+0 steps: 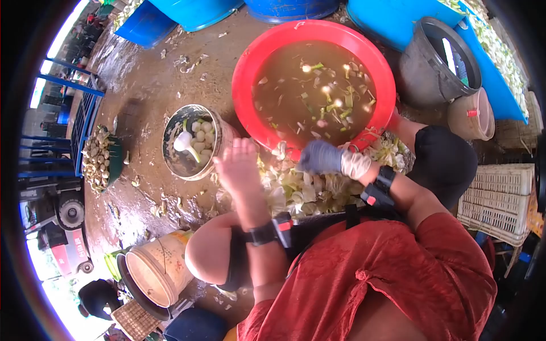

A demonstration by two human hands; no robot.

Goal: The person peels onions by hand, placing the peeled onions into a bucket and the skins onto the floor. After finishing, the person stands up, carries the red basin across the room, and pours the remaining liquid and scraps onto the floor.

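My left hand (240, 166) is bare, fingers stretched out, beside a round bucket (170, 165). Pale peeled bulbs (203, 139) lie inside this bucket. A larger white bulb with a green stem (183, 142) overlaps the bucket's opening, apart from my fingers. My right hand (320, 157) wears a blue-grey glove and is closed in a fist at the near rim of a red tub (248, 102); what it holds, if anything, is hidden. Murky water fills the tub, with several stemmed bulbs (335, 103) and skin scraps floating. Peeled leaves and skins (301, 190) are heaped below my hands.
Blue tubs (193, 14) and a dark grey bucket (426, 79) stand beyond the red tub. At left is a green container of bulbs (115, 162). A beige bucket (151, 275) lies by my left knee, a white crate (495, 199) at right. The floor (142, 113) is wet.
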